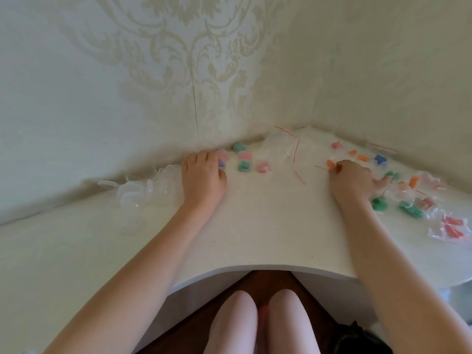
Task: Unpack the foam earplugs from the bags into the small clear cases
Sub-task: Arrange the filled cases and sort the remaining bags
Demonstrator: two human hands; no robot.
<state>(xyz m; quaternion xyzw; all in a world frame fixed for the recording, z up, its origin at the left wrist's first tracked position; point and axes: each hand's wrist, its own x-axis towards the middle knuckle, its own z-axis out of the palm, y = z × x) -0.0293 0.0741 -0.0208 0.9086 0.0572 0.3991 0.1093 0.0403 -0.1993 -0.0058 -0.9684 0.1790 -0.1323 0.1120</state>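
Note:
My left hand (203, 176) lies near the back wall with its fingertips curled over a small clear case holding purple earplugs (221, 164). To its right stand several filled cases (244, 160) with pink and green earplugs. Across the white table my right hand (353, 181) pinches a small bag of orange earplugs (331, 164) at its red-striped top. Several full bags lie right of that hand, among them green earplugs (379, 203), red earplugs (452, 229) and blue earplugs (379, 159).
A pile of empty clear cases (139, 190) sits left of my left hand against the wall. Emptied bags with red strips (283, 146) lie in the corner. The white table (255, 238) has a curved cut-out front edge above my knees.

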